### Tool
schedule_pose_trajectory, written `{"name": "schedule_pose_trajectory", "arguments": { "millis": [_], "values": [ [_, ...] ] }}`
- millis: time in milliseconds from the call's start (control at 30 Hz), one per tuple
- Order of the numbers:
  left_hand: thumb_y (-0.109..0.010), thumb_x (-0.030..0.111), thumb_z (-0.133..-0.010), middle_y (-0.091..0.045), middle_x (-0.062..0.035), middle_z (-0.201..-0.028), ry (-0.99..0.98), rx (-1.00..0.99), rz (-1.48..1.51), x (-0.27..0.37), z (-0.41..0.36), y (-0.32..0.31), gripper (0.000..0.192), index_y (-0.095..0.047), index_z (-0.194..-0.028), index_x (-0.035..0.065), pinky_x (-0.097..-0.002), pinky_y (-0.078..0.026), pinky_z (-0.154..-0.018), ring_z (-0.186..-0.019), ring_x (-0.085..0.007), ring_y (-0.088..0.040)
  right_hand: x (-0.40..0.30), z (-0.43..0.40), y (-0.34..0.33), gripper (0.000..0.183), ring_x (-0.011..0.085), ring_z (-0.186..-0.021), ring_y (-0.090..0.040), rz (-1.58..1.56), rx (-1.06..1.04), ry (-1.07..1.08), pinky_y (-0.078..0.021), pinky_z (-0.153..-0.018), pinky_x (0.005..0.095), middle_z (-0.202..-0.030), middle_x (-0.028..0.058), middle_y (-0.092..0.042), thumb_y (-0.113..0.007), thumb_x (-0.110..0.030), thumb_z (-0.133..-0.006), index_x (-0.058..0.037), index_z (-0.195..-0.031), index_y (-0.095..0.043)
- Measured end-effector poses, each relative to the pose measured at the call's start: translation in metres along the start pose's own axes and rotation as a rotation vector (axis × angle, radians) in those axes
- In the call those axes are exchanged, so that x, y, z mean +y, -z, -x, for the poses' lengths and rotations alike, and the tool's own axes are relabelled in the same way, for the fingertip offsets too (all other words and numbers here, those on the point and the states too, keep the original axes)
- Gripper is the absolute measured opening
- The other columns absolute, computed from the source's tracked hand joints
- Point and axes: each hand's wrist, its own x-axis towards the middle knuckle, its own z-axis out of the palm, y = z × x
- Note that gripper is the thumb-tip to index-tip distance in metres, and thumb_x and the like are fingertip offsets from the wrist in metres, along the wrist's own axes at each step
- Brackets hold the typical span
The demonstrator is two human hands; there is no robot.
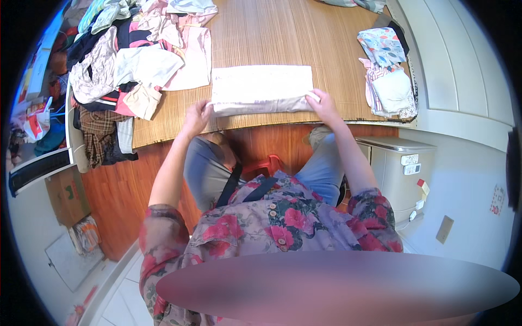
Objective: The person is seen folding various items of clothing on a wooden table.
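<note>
A white cloth (pixel 261 83), folded into a wide rectangle, lies on the bamboo mat (pixel 265 36) in front of me. Its near edge forms a greyish-white band, turned up or bulging, running between my hands. My left hand (pixel 198 118) pinches the near left corner of the cloth. At the near right corner my right hand (pixel 323 106) grips the fabric between thumb and fingers. Both hands are close to the mat's front edge.
A loose heap of clothes (pixel 149 63) spreads over the left side. Folded clothes (pixel 391 91) are stacked at the right edge, beside a patterned folded cloth (pixel 381 45). A red stool (pixel 269 163) and a metallic-topped bin or cabinet (pixel 391 142) stand below the mat's level.
</note>
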Motion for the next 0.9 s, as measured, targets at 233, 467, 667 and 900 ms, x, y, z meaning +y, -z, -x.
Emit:
{"name": "schedule_pose_trajectory", "arguments": {
  "millis": [233, 467, 667, 900],
  "values": [
    [-0.051, 0.023, -0.092, -0.067, -0.0164, -0.098, 0.079, 0.055, 0.133, 0.005, -0.081, 0.007, 0.03, -0.061, -0.108, -0.0005, -0.0352, -0.05, -0.077, -0.087, -0.0265, -0.065, 0.024, -0.098, 0.013, 0.027, 0.0206, -0.083, -0.065, 0.026, 0.08, -0.029, -0.0491, -0.072, 0.0314, -0.089, 0.0147, -0.068, -0.063, -0.024, -0.085, 0.0001, -0.097, -0.065],
    [-0.056, 0.027, -0.089, -0.041, -0.0216, -0.136, 0.011, 0.316, -0.346, 0.015, -0.08, -0.046, 0.054, -0.039, -0.136, 0.006, -0.0405, -0.04, -0.098, -0.121, -0.0329, -0.047, 0.094, -0.102, -0.003, 0.051, 0.0325, -0.087, -0.064, 0.486, 0.291, -0.338, -0.049, -0.077, 0.0414, -0.092, 0.0203, -0.066, -0.059, -0.047, -0.084, 0.0015, -0.1, -0.061],
    [-0.061, 0.032, -0.085, -0.029, -0.0202, -0.145, -0.086, -0.044, -0.633, 0.02, -0.029, -0.084, 0.065, -0.034, -0.14, 0.0111, -0.0491, -0.03, -0.106, -0.133, -0.0362, -0.03, 0.075, -0.074, -0.028, 0.066, 0.0346, -0.09, -0.064, 0.406, 0.158, -0.567, -0.0489, -0.078, 0.0421, -0.092, 0.0209, -0.066, -0.062, -0.06, -0.075, 0.0008, -0.099, -0.061],
    [-0.057, 0.027, -0.085, -0.027, -0.0206, -0.146, -0.23, -0.024, -0.698, 0.028, -0.032, -0.106, 0.065, -0.03, -0.142, 0.0123, -0.0519, -0.025, -0.108, -0.136, -0.0364, -0.027, 0.097, -0.081, -0.053, 0.054, 0.0292, -0.084, -0.066, 0.369, 0.127, -0.486, -0.0522, -0.07, 0.0401, -0.092, 0.019, -0.067, -0.07, -0.046, -0.076, 0.0036, -0.095, -0.059]
  ]
}}
